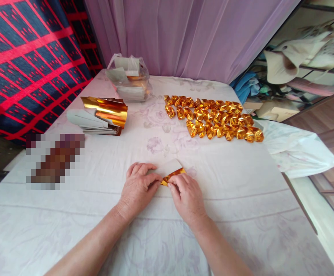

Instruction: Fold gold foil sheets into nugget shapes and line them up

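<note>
A gold foil sheet (173,173) is being folded near the table's centre, approx. in front of the person. It is being pinched at its near edge by both hands: left hand (139,188) fingers curled and closed on the sheet's left part, right hand (186,196) fingertips closed on the gold fold; the white backing is showing at the far side. Judged done: several rows of folded gold pieces (213,118) are lying far right on the white cloth (241,214). Judged left: a stack of unfolded foil sheets (102,117) is waiting far left, w/ a plastic bag (129,78) of more paper behind it. So work is prob. partway through; exact count can't be told.
</note>
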Demonstrator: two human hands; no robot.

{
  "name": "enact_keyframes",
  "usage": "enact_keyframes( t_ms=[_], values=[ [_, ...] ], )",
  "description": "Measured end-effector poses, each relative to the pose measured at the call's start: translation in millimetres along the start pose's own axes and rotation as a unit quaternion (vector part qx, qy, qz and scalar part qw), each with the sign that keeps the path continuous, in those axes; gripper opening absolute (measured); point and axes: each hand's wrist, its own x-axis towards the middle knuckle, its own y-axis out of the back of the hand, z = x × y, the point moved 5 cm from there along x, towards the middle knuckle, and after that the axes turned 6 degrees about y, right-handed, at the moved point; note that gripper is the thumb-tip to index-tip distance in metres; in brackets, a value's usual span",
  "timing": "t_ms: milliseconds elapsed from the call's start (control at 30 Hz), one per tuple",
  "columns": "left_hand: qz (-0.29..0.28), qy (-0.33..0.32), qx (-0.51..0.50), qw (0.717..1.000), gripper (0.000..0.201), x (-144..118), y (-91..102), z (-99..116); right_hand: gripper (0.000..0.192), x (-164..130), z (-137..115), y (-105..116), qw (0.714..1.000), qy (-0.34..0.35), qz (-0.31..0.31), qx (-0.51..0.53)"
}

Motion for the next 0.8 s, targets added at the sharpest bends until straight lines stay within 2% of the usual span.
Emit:
enact_keyframes(
  t_ms=[333,567,800],
  values=[
    [0.009,0.030,0.001,0.999,0.002,3.4,-2.6,3.6,0.012,0.0,-2.1,0.6,1.000,0.002,0.006,-0.016],
    [0.009,0.042,-0.001,0.999,0.003,4.6,-1.8,6.4,0.011,1.6,-3.8,-1.5,0.999,-0.020,0.012,-0.045],
    [0.000,0.036,-0.007,0.999,0.009,4.3,-2.1,3.7,0.013,0.0,0.5,-0.3,1.000,0.004,0.009,0.004]
  ],
)
